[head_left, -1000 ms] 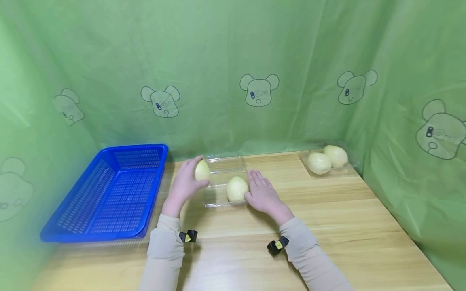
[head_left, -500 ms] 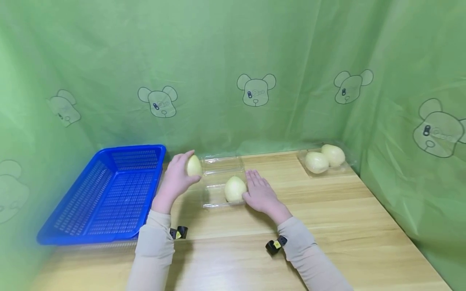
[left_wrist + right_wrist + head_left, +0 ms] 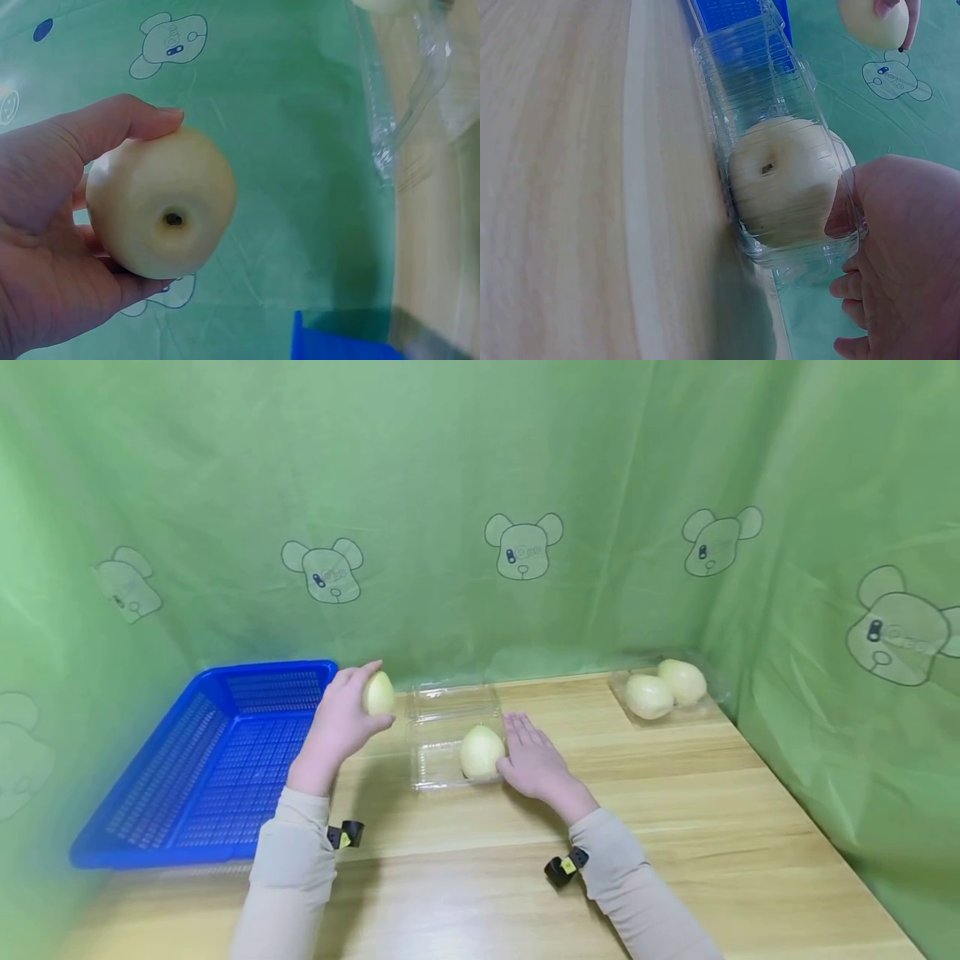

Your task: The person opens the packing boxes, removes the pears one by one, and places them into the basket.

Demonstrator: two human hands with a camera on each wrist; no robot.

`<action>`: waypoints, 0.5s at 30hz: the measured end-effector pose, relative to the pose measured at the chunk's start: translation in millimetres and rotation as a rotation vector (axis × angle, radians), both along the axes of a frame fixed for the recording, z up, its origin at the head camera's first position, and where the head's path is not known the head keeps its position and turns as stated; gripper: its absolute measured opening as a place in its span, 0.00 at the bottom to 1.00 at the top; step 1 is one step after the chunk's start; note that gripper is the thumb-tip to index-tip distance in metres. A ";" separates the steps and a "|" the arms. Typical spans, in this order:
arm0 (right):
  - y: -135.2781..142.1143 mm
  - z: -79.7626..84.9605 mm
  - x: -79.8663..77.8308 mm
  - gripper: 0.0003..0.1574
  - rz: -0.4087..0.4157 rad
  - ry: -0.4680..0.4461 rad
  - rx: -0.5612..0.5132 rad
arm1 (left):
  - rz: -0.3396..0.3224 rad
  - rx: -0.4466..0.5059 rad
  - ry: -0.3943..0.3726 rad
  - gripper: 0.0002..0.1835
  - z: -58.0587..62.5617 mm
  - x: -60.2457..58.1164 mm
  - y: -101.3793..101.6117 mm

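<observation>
My left hand (image 3: 341,718) grips a pale yellow pear (image 3: 378,693) between thumb and fingers, raised left of a clear plastic clamshell box (image 3: 435,764). The left wrist view shows the held pear (image 3: 161,202) with its dark hollow end facing the camera. A second pear (image 3: 482,752) sits in the right half of the box's near tray, stem up; the hinged lid (image 3: 453,702) lies open behind. Against the box's right side rests my right hand (image 3: 536,764), fingers straight, thumb at the near corner by the pear. Through the plastic, part of that thumb (image 3: 844,214) shows.
A blue perforated basket (image 3: 255,777) stands at the left, its right side partly behind my left hand and forearm. Two more pears (image 3: 649,697) sit in another clear box at the back right. Green curtains (image 3: 450,460) enclose the wooden table (image 3: 675,810).
My left hand has lifted the pear and carried it left and slightly up, away from the box towards the basket. The right hand stays against the box; the view has shifted slightly.
</observation>
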State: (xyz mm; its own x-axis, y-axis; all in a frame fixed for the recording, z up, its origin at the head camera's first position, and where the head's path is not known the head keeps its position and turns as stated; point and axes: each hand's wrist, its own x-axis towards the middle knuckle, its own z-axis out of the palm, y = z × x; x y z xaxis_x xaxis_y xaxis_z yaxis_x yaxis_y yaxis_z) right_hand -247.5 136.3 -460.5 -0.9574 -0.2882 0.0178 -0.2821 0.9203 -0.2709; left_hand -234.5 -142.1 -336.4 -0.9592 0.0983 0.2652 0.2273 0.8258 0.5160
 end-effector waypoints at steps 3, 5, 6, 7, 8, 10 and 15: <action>-0.1 -0.4 0.4 0.45 0.001 -0.001 -0.003 | 0.006 -0.008 -0.003 0.44 6.2 1.3 -3.6; -0.1 -0.1 0.8 0.44 0.004 0.001 -0.013 | 0.006 -0.012 -0.004 0.44 10.2 1.9 -6.2; 0.1 -0.1 1.0 0.44 0.003 -0.001 -0.013 | 0.008 -0.014 -0.004 0.44 12.2 2.0 -7.7; 0.1 0.2 1.2 0.44 0.004 -0.002 -0.017 | 0.008 -0.015 -0.003 0.44 14.0 2.0 -9.1; 0.2 0.5 1.4 0.44 0.003 -0.003 -0.018 | 0.008 -0.019 0.000 0.44 15.3 1.5 -10.8; 0.5 0.6 1.5 0.44 0.004 0.001 -0.016 | 0.005 -0.028 0.005 0.44 18.2 0.9 -14.3; 1.4 -0.1 1.5 0.45 0.005 0.010 -0.013 | 0.004 -0.054 0.027 0.44 24.2 -1.2 -24.7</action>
State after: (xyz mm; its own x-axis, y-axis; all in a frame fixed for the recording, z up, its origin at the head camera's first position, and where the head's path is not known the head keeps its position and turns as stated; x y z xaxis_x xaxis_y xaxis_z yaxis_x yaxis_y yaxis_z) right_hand -246.0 137.7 -460.6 -0.9557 -0.2928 0.0311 -0.2895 0.9151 -0.2805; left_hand -235.7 -166.7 -312.2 -0.9522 0.1088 0.2854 0.2368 0.8532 0.4648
